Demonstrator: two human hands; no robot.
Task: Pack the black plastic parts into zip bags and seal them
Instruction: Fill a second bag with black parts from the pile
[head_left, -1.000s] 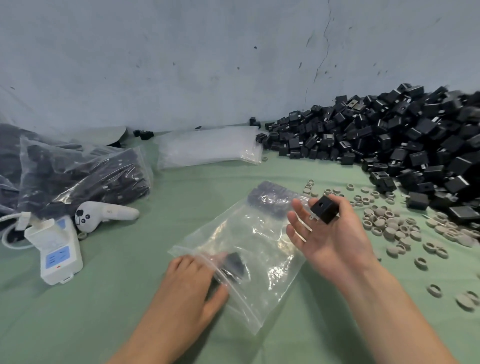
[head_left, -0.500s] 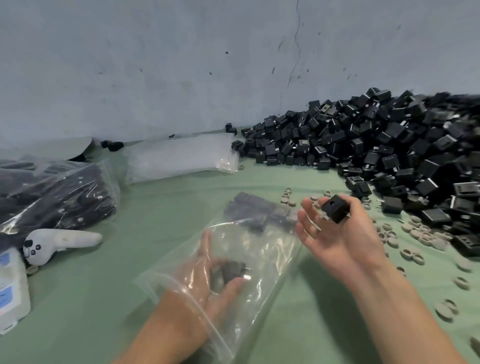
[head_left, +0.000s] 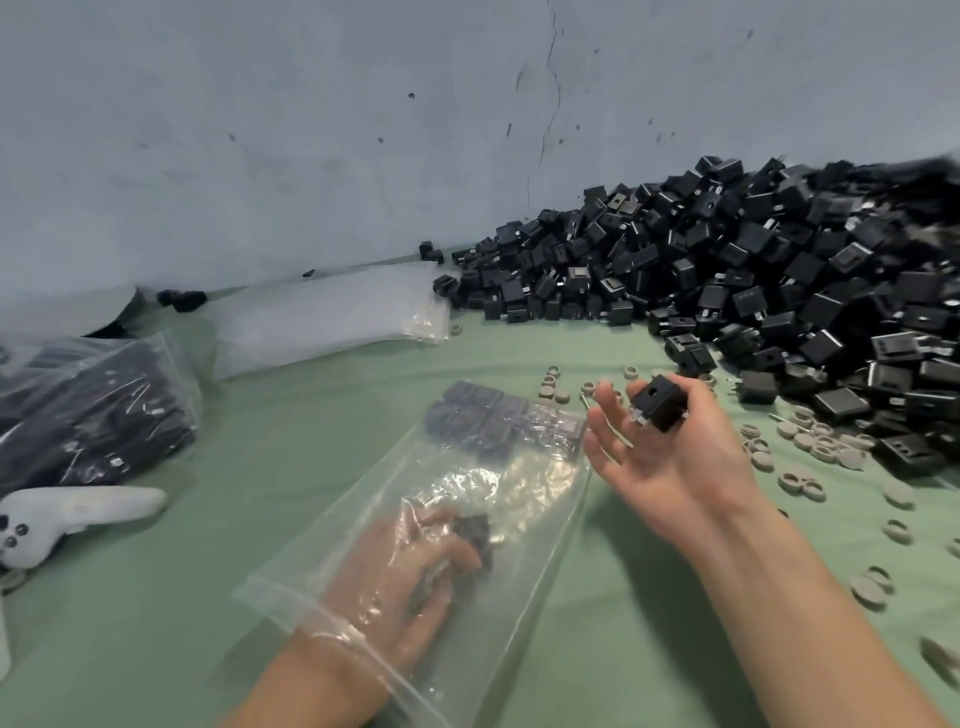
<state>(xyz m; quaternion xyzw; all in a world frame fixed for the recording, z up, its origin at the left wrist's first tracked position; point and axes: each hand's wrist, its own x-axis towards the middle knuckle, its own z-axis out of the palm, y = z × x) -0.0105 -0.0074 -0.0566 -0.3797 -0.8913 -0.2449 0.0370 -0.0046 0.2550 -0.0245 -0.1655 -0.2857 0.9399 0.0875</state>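
**One part going into the bag, the next held ready**

My left hand is inside the open zip bag up to the wrist, fingers curled round a black part; through the plastic the exact grip is blurred; I judge it is carrying the piece towards the row of parts packed tight at the closed far end, so the bag fills in order. The bag lies flat on the green counter, mouth towards me, which lets the hand slide straight in; my right hand hovers just beside it, palm up, thumb and forefinger pinching a second black part, the other fingers spread loose; it looks held ready as the next piece. The pile of black parts heaps against the wall on my right, near that hand; grey rings scatter before it; filled bags lie far left, a stack of empty bags behind.
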